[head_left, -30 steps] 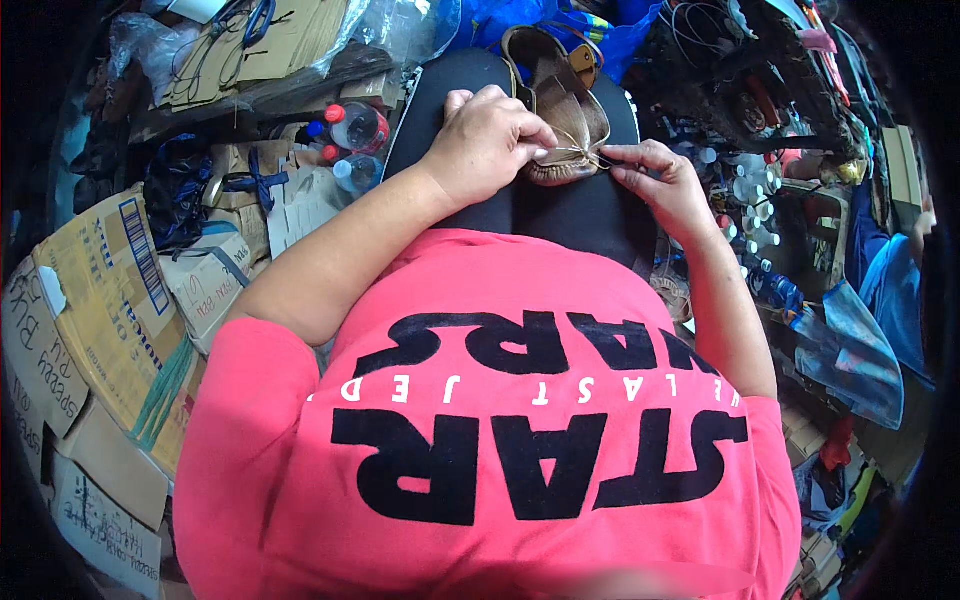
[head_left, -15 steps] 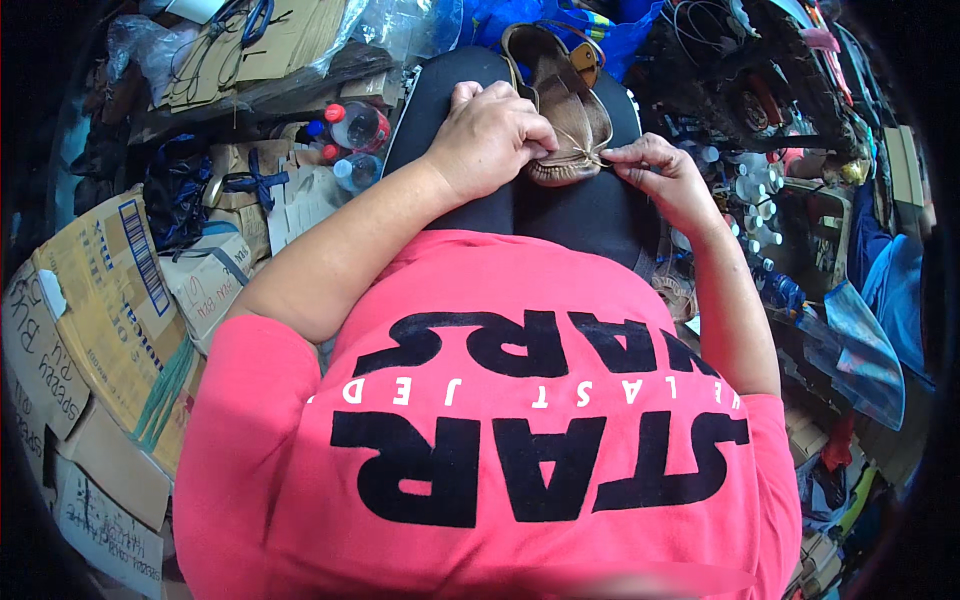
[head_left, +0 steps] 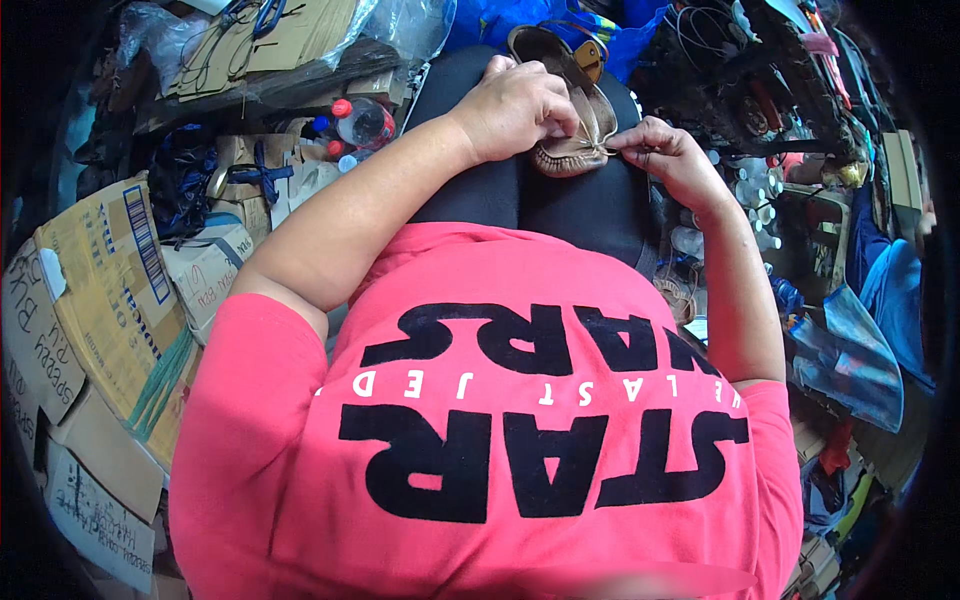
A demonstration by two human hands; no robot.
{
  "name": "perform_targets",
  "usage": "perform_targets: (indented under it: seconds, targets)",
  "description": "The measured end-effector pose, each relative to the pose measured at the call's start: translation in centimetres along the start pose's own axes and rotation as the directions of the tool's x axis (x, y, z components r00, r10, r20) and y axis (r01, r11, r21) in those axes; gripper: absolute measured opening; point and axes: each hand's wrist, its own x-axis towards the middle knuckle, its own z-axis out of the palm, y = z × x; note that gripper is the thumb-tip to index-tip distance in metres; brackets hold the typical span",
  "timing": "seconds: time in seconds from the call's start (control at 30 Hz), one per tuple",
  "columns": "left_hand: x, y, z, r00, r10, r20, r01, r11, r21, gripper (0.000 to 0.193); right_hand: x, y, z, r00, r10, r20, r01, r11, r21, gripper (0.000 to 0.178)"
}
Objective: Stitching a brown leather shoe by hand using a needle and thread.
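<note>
A brown leather moccasin-like shoe (head_left: 566,160) rests on my dark-clothed thighs, its gathered toe toward me and its opening away. A thin pale cord (head_left: 600,147) crosses the toe and bunches there like a knot or bow. My left hand (head_left: 520,108) lies over the shoe's left side with its fingers curled in a pinch, apparently on one part of the cord; its fingertips partly hide the spot. At the toe's right side, my right hand (head_left: 672,160) pinches the cord's other end between thumb and forefinger.
A tan leather piece (head_left: 590,60) lies by the shoe's far end. Red-capped plastic bottles (head_left: 362,124) stand left of my legs, cardboard boxes (head_left: 105,300) further left. Small white-capped bottles (head_left: 755,190) crowd the right side. Blue bags (head_left: 490,22) lie ahead.
My left hand has shifted slightly up and to the right, closer to the cord's knot. My right hand keeps its pinch at the toe, and the shoe has tipped a little.
</note>
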Motion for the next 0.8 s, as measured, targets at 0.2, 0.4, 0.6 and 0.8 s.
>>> perform_targets:
  seconds: [0.2,0.4,0.6,0.8]
  targets:
    - [-0.4,0.2,-0.3,0.998,-0.023,0.053,0.023,1.0,0.013,0.011,-0.7,-0.2,0.3,1.0,0.013,-0.02,-0.014,0.999,-0.046,0.028]
    - [-0.1,0.0,-0.1,0.997,-0.029,0.066,0.027,0.999,0.019,0.012,-0.5,0.5,-0.2,1.0,0.027,-0.001,-0.027,0.997,-0.078,0.032]
    - [1.0,-0.1,0.2,0.998,0.05,0.032,-0.052,0.997,0.054,0.012,0.4,0.4,0.0,0.999,0.019,0.031,-0.018,1.0,-0.011,0.035]
    - [-1.0,2.6,-0.6,0.998,0.015,-0.068,-0.007,0.994,0.113,0.014,-1.1,-0.7,1.1,0.997,0.059,-0.046,-0.056,0.997,0.054,0.028]
